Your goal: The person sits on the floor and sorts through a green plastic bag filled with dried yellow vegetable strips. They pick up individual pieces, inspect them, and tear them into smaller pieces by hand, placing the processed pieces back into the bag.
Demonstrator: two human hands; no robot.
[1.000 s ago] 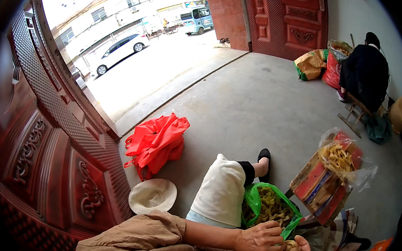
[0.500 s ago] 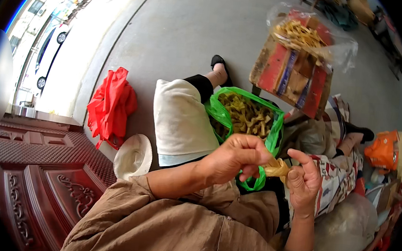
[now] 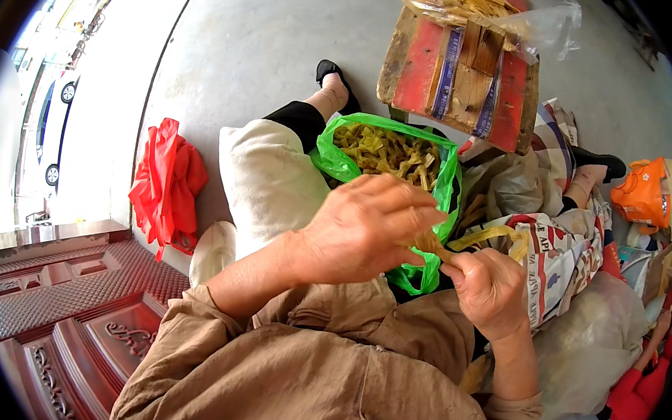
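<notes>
A yellowish-tan, flat strip (image 3: 439, 250) is gripped by my right hand (image 3: 491, 289), between thumb and curled fingers. A tail of it seems to stick out past the right-hand knuckles. My left hand (image 3: 367, 220) is above the strip's other end, fingers stretched out and thumb apart; contact there is partly hidden. Beneath and beyond my hands, between my legs, stands an open green plastic bag (image 3: 453, 180) filled with many twisted or knotted yellow-brown pieces (image 3: 388, 152).
Beyond the bag stands a low wooden stool (image 3: 418, 66) bearing clear plastic with loose strips (image 3: 467, 3). A red cloth bag (image 3: 168, 185) lies left, near a carved door (image 3: 91, 309). At right are a printed bag (image 3: 561, 263), an orange bag (image 3: 643, 193) and a person's red garment (image 3: 641, 396).
My left hand has gone from a closed grip to outstretched fingers. My right hand's raised finger has curled in, closing on the strip. The view has shifted, so the stool sits higher.
</notes>
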